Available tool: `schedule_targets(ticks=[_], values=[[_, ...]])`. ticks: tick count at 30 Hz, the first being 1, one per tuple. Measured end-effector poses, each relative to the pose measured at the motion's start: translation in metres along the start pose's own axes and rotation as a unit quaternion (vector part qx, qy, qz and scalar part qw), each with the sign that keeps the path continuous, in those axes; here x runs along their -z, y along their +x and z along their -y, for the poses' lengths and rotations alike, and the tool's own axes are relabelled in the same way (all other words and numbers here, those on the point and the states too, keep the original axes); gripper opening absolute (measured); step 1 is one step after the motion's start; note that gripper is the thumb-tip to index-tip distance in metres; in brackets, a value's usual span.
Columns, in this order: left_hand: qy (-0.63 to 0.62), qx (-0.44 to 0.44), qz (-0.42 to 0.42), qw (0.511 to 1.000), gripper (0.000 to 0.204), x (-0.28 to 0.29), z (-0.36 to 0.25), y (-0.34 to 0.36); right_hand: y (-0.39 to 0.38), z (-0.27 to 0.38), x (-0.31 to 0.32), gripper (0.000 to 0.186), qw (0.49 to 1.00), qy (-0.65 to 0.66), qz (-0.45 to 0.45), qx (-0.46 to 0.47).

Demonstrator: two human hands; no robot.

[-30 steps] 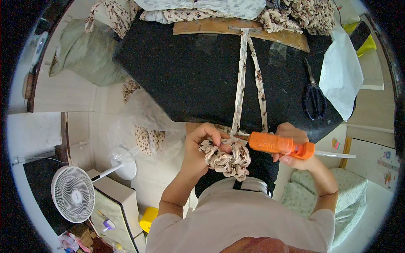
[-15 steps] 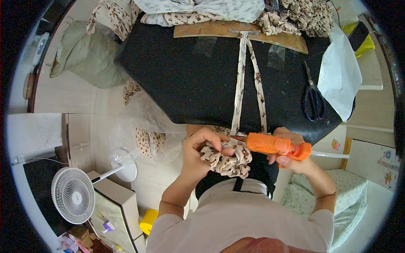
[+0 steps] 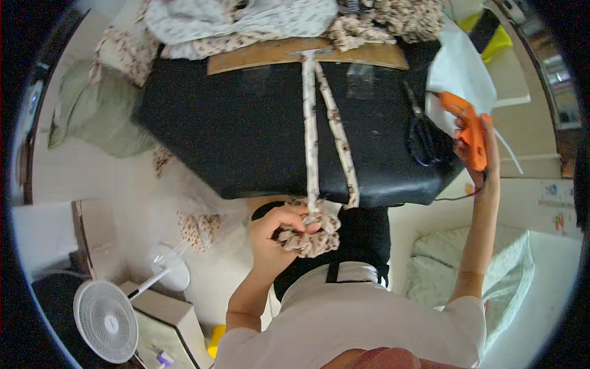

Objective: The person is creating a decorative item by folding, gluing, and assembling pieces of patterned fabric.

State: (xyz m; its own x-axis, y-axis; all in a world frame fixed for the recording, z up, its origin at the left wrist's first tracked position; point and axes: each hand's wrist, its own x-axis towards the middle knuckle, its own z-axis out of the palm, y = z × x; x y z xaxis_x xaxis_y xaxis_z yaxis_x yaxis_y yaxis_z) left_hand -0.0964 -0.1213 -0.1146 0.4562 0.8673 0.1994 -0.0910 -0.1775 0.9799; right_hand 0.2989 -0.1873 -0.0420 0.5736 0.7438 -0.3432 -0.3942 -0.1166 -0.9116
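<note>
A ruffled cream scrunchie (image 3: 321, 238) with dark spots is pinched in my left hand (image 3: 278, 230), just off the table's near edge. Its upper side meets the lower end of a long printed fabric strip (image 3: 310, 129). A second strip arm (image 3: 338, 138) slants down to the table edge beside it; both come from the wooden board (image 3: 246, 57). Out at the right, my right hand (image 3: 488, 144) grips an orange glue gun (image 3: 472, 132), its tip toward the upper left and a white glue stick (image 3: 509, 150) poking out beside it.
Dark-handled scissors (image 3: 421, 138) lie on the black table (image 3: 246, 135), near a pale sheet (image 3: 458, 74). Piled fabric (image 3: 246, 21) and ruffled pieces (image 3: 415, 18) line the far side. A white fan (image 3: 107, 320) stands lower left. A cord (image 3: 458, 198) hangs below the glue gun.
My right hand has carried the glue gun away from the scrunchie, up and to the right. My left hand keeps hold of the scrunchie. The whole view has shifted somewhat.
</note>
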Motion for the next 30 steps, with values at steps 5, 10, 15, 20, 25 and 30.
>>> schedule_targets(ticks=[5,10,15,20,25,30], values=[[-0.069,0.056,-0.003,0.996,0.030,0.002,0.005,-0.003,0.007,0.000,0.032,0.049,0.881,-0.452,-0.141,-0.007],[-0.053,0.036,-0.012,0.998,0.028,0.001,0.004,-0.002,-0.032,-0.019,-0.040,0.027,0.711,-0.607,-0.069,0.348],[-0.044,0.011,-0.005,0.999,0.025,-0.002,0.000,0.003,-0.018,-0.030,-0.041,0.037,0.764,-0.601,0.025,0.233],[-0.056,-0.018,-0.018,0.998,0.024,0.000,0.001,0.003,-0.028,-0.006,-0.037,0.031,0.811,-0.560,0.075,0.153],[-0.053,0.004,-0.008,0.999,0.029,0.003,0.001,0.005,-0.059,0.008,-0.049,0.038,0.901,-0.346,0.258,-0.041],[-0.023,-0.035,0.018,0.999,0.028,0.006,0.006,0.009,-0.059,-0.017,-0.088,0.052,0.820,-0.372,0.434,-0.022]])
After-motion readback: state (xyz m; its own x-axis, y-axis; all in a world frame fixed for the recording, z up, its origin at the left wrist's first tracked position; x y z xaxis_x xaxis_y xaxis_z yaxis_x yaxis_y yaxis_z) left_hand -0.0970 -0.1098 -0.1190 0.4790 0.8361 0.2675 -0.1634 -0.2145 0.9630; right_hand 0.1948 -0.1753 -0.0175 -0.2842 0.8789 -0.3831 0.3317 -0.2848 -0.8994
